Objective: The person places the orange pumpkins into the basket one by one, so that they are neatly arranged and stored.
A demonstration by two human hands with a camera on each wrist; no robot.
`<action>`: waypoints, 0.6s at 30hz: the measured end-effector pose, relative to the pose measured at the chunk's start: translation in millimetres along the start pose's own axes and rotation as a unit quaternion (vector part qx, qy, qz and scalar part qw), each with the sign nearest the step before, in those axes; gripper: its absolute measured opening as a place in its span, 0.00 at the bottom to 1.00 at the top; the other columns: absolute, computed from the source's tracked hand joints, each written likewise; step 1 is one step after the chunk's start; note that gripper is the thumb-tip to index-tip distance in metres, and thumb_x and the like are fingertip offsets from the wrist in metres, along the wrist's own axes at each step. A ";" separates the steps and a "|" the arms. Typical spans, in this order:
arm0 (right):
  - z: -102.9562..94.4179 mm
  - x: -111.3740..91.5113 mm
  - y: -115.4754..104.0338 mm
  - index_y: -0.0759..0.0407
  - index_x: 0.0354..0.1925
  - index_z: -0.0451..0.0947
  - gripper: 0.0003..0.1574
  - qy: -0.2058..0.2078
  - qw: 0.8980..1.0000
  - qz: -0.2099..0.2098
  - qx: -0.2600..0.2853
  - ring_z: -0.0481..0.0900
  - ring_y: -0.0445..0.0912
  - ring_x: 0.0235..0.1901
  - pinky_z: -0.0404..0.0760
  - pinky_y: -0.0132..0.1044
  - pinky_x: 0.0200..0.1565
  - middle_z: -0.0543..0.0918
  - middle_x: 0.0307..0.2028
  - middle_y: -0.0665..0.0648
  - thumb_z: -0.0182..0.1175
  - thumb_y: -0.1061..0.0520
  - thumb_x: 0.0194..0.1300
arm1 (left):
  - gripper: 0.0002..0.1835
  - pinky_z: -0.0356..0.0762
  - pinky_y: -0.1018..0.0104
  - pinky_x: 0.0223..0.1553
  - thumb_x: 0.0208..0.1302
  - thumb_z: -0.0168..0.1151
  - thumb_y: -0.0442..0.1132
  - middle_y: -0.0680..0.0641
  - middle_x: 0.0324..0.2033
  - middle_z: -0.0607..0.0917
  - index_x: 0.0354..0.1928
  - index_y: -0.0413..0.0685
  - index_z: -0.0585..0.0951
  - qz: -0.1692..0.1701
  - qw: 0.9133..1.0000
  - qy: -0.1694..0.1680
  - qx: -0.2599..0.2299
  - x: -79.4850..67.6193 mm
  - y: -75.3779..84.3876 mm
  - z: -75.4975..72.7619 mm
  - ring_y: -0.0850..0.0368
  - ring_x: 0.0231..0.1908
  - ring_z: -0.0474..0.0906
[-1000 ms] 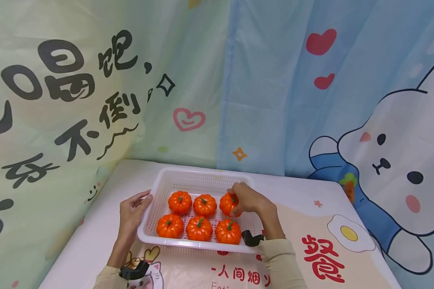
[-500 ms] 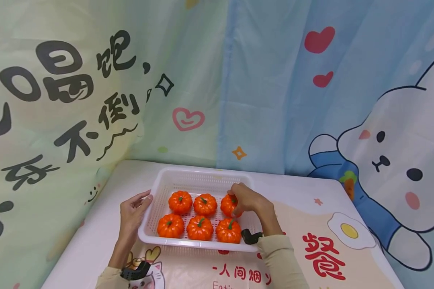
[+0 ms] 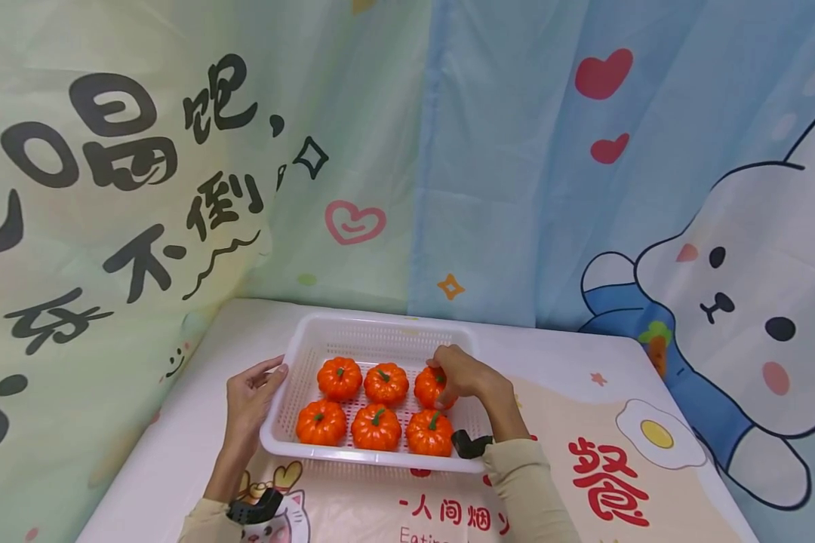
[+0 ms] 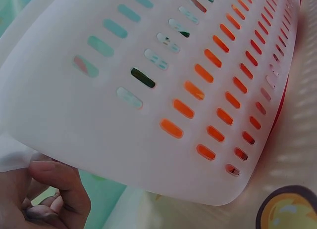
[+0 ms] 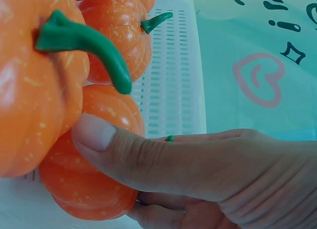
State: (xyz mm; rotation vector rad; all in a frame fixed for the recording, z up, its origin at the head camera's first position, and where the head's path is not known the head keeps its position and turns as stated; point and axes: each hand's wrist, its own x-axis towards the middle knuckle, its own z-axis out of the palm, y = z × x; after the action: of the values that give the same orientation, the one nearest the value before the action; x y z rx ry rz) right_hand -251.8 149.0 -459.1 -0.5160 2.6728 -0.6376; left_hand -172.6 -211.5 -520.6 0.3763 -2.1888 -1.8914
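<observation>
A white perforated plastic basket stands on the table and holds several orange toy pumpkins with green stems, in two rows of three. At the back right, my right hand grips a pumpkin that still sits among the others. The right wrist view has the thumb across this pumpkin, with the other fingers partly hidden behind it. A front-row pumpkin looms close there. On the basket's left side, my left hand holds the rim; its curled fingers appear at the lower left of the left wrist view.
The printed tablecloth spreads around the basket, with a fried-egg picture at the right. A green and blue curtain hangs close behind the table's back edge and along its left side.
My right wrist has shifted slightly left, while the hand stays on the same pumpkin. The left hand and the basket look almost unchanged.
</observation>
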 end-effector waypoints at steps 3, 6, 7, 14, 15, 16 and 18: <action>1.0 0.6 0.6 0.67 0.62 0.81 0.42 0.001 1.000 -0.001 0.002 0.76 0.53 0.55 0.84 0.52 0.65 0.83 0.54 0.61 0.87 0.62 0.51 | 0.27 0.91 0.70 0.43 0.78 0.67 0.53 0.33 0.62 0.87 0.69 0.44 0.84 0.000 1.000 0.000 0.000 -0.2 0.7 -0.5 0.49 0.48 0.93; 1.6 1.2 1.2 0.67 0.63 0.81 0.42 0.000 1.000 0.003 0.005 0.76 0.52 0.55 0.84 0.52 0.66 0.83 0.54 0.61 0.87 0.62 0.51 | 0.27 0.91 0.70 0.43 0.78 0.67 0.52 0.32 0.61 0.88 0.69 0.43 0.84 0.002 1.000 0.001 0.002 -0.4 1.4 -0.5 0.50 0.47 0.92; 1.6 1.4 1.2 0.67 0.62 0.81 0.41 -0.001 1.000 0.004 0.004 0.75 0.52 0.55 0.84 0.52 0.66 0.83 0.54 0.60 0.86 0.62 0.51 | 0.27 0.91 0.71 0.42 0.78 0.67 0.52 0.32 0.61 0.88 0.69 0.43 0.84 0.002 1.000 0.001 0.002 -0.4 1.6 -0.4 0.51 0.46 0.92; 2.0 4.6 1.7 0.68 0.56 0.85 0.36 0.007 1.000 -0.024 -0.009 0.77 0.51 0.49 0.84 0.52 0.63 0.86 0.46 0.58 0.87 0.63 0.48 | 0.26 0.90 0.72 0.41 0.79 0.67 0.52 0.32 0.59 0.88 0.68 0.42 0.85 -0.001 1.000 0.002 0.005 -0.1 1.2 -0.5 0.57 0.42 0.91; 2.2 4.5 1.8 0.68 0.57 0.85 0.37 0.006 1.000 -0.022 -0.008 0.77 0.51 0.50 0.84 0.53 0.63 0.86 0.47 0.59 0.87 0.63 0.49 | 0.26 0.90 0.72 0.41 0.79 0.66 0.51 0.31 0.59 0.88 0.68 0.42 0.85 -0.001 1.000 0.001 0.005 0.0 0.8 -0.8 0.58 0.41 0.90; 2.4 4.2 1.9 0.68 0.58 0.84 0.39 0.006 1.000 -0.020 -0.006 0.77 0.51 0.50 0.84 0.53 0.64 0.86 0.48 0.59 0.87 0.63 0.49 | 0.26 0.90 0.73 0.41 0.79 0.66 0.51 0.31 0.59 0.88 0.68 0.42 0.84 -0.001 1.000 -0.001 0.004 0.1 0.4 -1.1 0.60 0.41 0.90; 2.5 3.7 1.9 0.68 0.60 0.83 0.41 0.005 1.000 -0.014 -0.003 0.77 0.51 0.51 0.84 0.53 0.66 0.86 0.49 0.59 0.87 0.62 0.49 | 0.26 0.90 0.73 0.40 0.80 0.66 0.51 0.31 0.59 0.88 0.69 0.41 0.84 -0.003 1.000 -0.002 0.006 0.6 -0.2 -1.6 0.61 0.40 0.89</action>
State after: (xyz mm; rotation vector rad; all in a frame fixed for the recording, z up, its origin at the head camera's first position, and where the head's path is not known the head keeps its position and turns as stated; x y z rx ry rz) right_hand -254.6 148.1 -463.0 -0.5551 2.6823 -0.6406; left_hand -172.6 -213.3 -520.6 0.3813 -2.2043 -1.8838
